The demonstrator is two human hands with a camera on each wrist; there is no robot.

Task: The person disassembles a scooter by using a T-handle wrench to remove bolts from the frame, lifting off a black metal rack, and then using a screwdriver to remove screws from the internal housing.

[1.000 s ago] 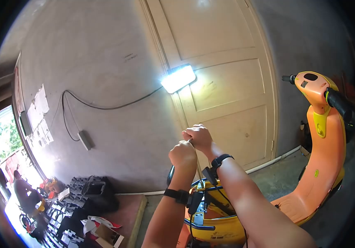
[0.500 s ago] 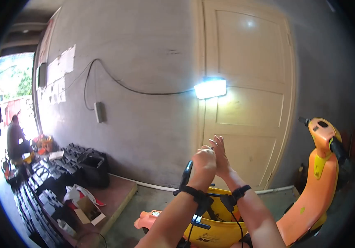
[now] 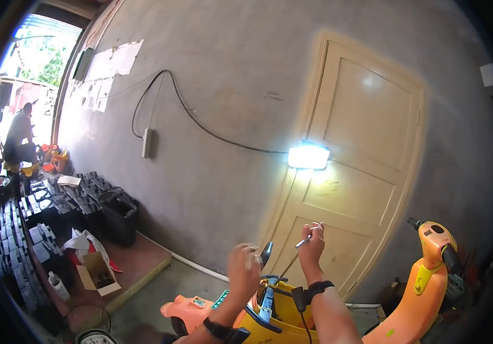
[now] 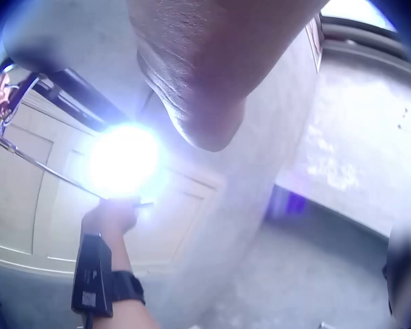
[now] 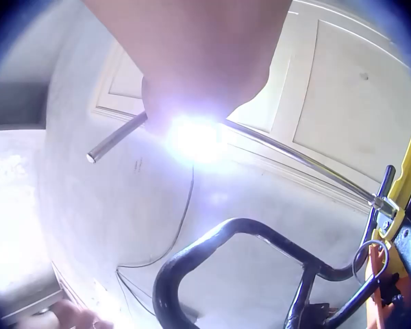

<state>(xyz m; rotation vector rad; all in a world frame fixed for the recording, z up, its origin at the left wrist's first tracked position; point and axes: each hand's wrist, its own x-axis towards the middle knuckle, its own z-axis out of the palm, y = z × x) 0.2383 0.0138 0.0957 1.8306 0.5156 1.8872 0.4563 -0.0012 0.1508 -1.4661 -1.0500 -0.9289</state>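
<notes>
My right hand (image 3: 312,247) grips the handle of a long metal T-handle socket wrench (image 5: 301,160); one end of its crossbar sticks out past the fist. The shaft slopes down to the metal bracket (image 3: 267,305) on a yellow scooter body (image 3: 285,303), and the socket end sits at that bracket in the right wrist view. My left hand (image 3: 243,268) is raised to the left of the wrench, apart from it, with loosely bent fingers and nothing in them. A black tubular frame (image 5: 277,236) rises beside the bracket.
Another orange scooter (image 3: 415,304) stands at the right. A bright lamp (image 3: 308,156) shines by the door (image 3: 367,120). At the left are an open cardboard box (image 3: 88,281), a black crate (image 3: 121,226), several dark parts and a seated person (image 3: 20,135).
My left hand has let go of the wrench and moved left. My right hand, straight-fingered half a second ago, now grips the handle. The head view has turned left.
</notes>
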